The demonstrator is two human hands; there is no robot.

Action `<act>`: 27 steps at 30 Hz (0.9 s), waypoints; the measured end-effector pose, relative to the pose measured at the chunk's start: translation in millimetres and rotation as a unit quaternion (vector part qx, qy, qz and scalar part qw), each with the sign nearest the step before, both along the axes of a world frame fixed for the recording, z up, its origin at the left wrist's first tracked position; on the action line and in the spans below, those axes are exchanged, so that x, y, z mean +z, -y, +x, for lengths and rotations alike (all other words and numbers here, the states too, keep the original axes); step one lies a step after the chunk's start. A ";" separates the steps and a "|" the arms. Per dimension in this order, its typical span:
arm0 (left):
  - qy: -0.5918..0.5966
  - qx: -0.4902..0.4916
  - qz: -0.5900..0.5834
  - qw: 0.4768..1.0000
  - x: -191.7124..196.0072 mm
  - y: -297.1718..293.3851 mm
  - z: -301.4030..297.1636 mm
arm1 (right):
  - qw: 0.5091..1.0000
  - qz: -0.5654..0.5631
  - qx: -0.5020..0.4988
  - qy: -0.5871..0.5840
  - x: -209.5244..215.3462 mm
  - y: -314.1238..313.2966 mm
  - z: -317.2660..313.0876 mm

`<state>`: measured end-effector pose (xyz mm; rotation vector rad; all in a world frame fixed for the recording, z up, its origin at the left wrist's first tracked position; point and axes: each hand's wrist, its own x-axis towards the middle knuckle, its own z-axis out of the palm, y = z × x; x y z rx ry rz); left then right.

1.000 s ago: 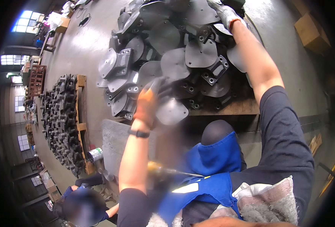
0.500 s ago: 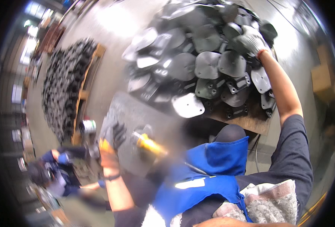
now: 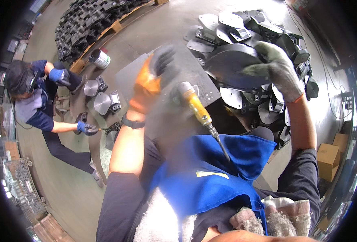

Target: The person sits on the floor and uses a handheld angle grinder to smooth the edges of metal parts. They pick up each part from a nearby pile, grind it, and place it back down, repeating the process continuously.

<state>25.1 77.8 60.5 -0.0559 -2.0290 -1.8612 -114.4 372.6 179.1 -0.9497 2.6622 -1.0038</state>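
My right hand [image 3: 281, 72], in a pale knit glove, grips the edge of a dark metal bracket with a rounded plate [image 3: 237, 66]. The bracket is raised in front of the pile, and its underside is hidden. My left hand [image 3: 156, 74], in an orange and dark grey glove, is over the grey work table [image 3: 200, 78] with fingers stretched out and nothing in them. Beside it, a yellow air grinder [image 3: 196, 107] with a hose lies at the table's near side; a blurred smear hides part of that area.
A heap of similar metal brackets [image 3: 231, 97] stands at the right. Far left, a pallet [image 3: 116, 27] bears many dark parts, with a white can [image 3: 100, 59] near it. A co-worker [image 3: 29, 97] crouches at the left by several brackets [image 3: 103, 103]. Cardboard boxes [image 3: 328, 161] stand at right.
My right hand has drawn a bracket from the pile toward the table. My left hand has moved up and to the right over the table. The view has turned.
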 end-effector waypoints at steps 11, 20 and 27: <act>0.032 0.214 -0.022 0.976 -18.9 61.3 79.9 | 0.970 0.027 0.242 0.007 -49.9 190.4 65.0; 0.357 0.255 -0.561 0.702 -79.2 128.3 70.6 | 0.992 0.119 0.039 -0.016 -98.1 142.6 69.1; 0.523 0.314 -0.213 0.763 -125.6 188.3 74.6 | 0.944 0.178 0.009 0.277 -177.4 86.3 100.6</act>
